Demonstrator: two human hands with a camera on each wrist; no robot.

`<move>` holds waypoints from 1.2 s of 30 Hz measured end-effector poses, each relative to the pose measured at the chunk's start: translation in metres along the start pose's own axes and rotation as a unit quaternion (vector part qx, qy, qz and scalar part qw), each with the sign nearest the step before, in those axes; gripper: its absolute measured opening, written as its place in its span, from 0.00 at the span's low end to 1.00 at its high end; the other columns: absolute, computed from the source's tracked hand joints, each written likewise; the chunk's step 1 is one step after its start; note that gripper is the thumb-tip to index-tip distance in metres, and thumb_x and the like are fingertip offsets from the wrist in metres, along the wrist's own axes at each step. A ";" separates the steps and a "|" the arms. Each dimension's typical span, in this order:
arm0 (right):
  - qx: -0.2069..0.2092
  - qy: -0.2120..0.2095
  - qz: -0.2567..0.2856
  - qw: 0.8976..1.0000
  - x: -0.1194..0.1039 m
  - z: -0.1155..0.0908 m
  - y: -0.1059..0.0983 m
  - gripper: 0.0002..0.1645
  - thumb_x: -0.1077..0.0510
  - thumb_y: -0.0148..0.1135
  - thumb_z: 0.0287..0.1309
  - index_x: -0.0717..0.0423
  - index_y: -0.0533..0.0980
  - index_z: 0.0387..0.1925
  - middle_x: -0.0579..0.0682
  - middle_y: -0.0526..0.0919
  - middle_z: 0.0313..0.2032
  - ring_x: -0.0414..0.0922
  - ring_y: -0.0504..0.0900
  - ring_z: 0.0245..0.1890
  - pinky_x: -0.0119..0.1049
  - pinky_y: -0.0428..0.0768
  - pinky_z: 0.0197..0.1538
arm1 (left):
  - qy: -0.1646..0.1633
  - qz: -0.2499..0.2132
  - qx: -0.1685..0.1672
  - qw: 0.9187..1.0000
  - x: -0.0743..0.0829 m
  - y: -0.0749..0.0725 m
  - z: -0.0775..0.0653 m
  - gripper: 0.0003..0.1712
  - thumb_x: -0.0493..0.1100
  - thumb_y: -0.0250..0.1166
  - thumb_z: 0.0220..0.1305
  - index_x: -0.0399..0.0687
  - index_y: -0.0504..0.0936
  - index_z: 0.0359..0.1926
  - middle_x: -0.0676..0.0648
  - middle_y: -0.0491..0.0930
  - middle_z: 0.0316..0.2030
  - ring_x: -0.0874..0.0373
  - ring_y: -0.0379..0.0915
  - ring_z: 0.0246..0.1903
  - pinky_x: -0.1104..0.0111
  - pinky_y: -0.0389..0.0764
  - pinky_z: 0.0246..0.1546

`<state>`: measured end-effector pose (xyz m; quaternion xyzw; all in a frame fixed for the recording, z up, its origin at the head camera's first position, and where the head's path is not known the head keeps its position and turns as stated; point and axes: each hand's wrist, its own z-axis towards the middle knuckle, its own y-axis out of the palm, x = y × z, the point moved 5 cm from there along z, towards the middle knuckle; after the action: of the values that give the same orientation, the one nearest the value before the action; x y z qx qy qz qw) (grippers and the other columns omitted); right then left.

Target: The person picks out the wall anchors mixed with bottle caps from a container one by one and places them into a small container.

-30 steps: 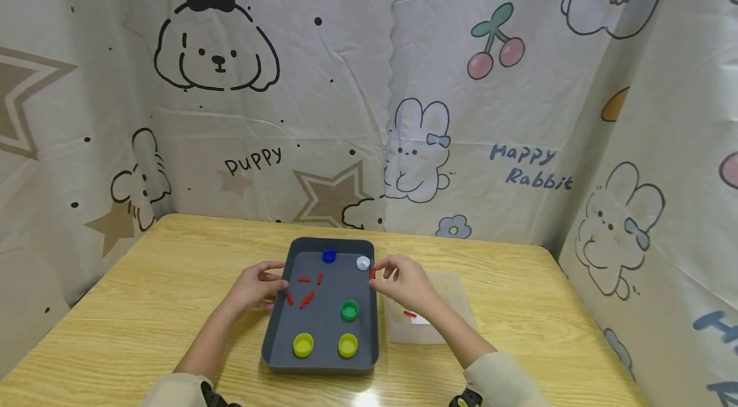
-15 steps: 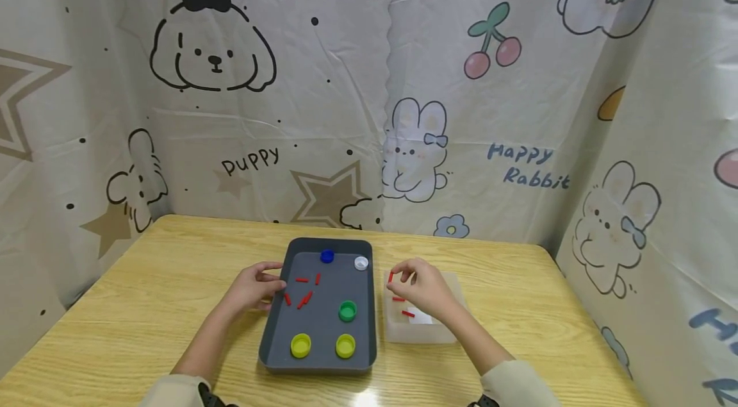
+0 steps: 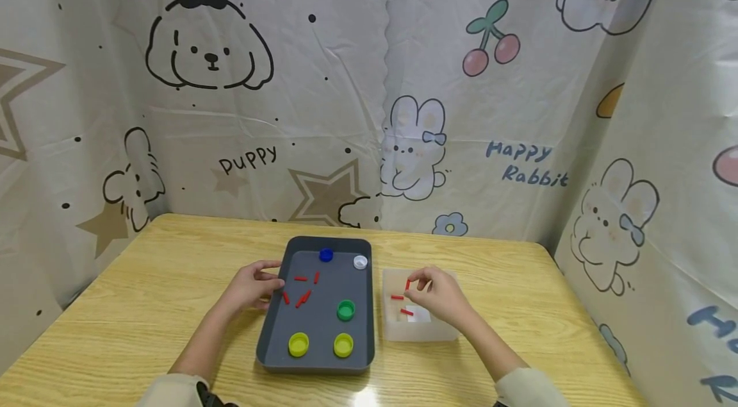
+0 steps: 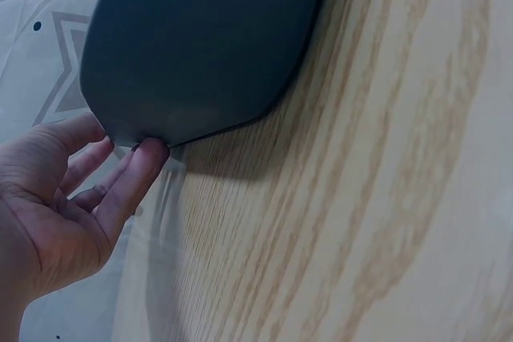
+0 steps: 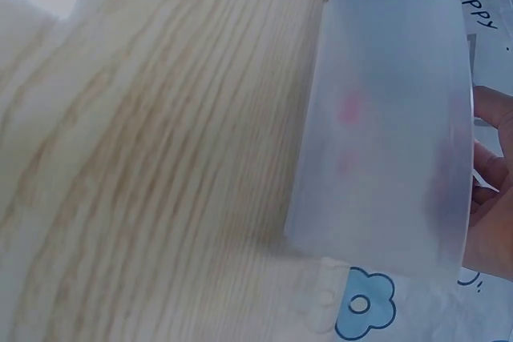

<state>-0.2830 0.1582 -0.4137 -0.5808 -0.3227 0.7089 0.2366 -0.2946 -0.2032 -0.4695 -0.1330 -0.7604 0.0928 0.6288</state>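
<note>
Right hand [image 3: 439,297] pinches slim red stick [image 3: 407,284], long axis upright or near-to-far, can't tell, over or inside translucent plastic box [image 3: 421,332]; left hand [image 3: 250,288] grips left rim of dark grey rectangular tray [image 3: 314,323]. Pale wood table [image 3: 150,317], white cartoon-print cloth [image 3: 340,93] beyond. Box holds two loose red sticks [image 3: 406,312], tray more plus blue, white, green, yellow round caps [image 3: 346,311].

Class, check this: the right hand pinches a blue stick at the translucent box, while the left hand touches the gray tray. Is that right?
Not quite: the stick is red, not blue, as the head view shows. The right hand does pinch it at the translucent box, while the left hand touches the gray tray.
</note>
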 end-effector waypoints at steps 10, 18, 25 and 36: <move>-0.021 0.011 0.011 1.000 0.012 -0.003 -0.002 0.11 0.60 0.68 0.49 0.56 0.80 0.37 0.48 0.75 0.28 0.41 0.68 0.26 0.30 0.69 0.26 | -0.002 0.011 0.004 1.000 0.003 -0.001 0.000 0.32 0.38 0.64 0.59 0.40 0.66 0.64 0.32 0.75 0.51 0.56 0.79 0.33 0.62 0.83 0.28; -0.036 0.002 0.010 0.999 0.013 -0.002 0.000 0.12 0.62 0.66 0.49 0.58 0.80 0.38 0.48 0.75 0.28 0.41 0.69 0.24 0.29 0.68 0.24 | -0.002 0.012 0.003 1.000 0.003 0.000 -0.001 0.32 0.38 0.64 0.59 0.40 0.66 0.64 0.32 0.75 0.51 0.56 0.79 0.33 0.62 0.83 0.27; -0.037 -0.033 0.013 0.999 0.011 -0.003 -0.001 0.12 0.61 0.63 0.48 0.61 0.79 0.37 0.48 0.74 0.27 0.39 0.68 0.20 0.30 0.68 0.22 | -0.002 0.008 0.002 1.000 0.003 0.001 0.000 0.32 0.38 0.64 0.59 0.40 0.66 0.64 0.32 0.75 0.51 0.55 0.79 0.33 0.63 0.83 0.27; -0.043 0.019 -0.007 0.999 0.015 0.002 0.002 0.13 0.62 0.65 0.51 0.60 0.80 0.41 0.50 0.78 0.32 0.41 0.70 0.23 0.31 0.69 0.26 | -0.007 0.015 0.006 1.000 0.002 0.001 0.000 0.31 0.37 0.64 0.59 0.40 0.66 0.64 0.31 0.75 0.51 0.56 0.79 0.33 0.62 0.83 0.28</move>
<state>-0.2877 0.1672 -0.4252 -0.6016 -0.3524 0.6815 0.2222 -0.2948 -0.2020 -0.4682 -0.1399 -0.7621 0.1074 0.6230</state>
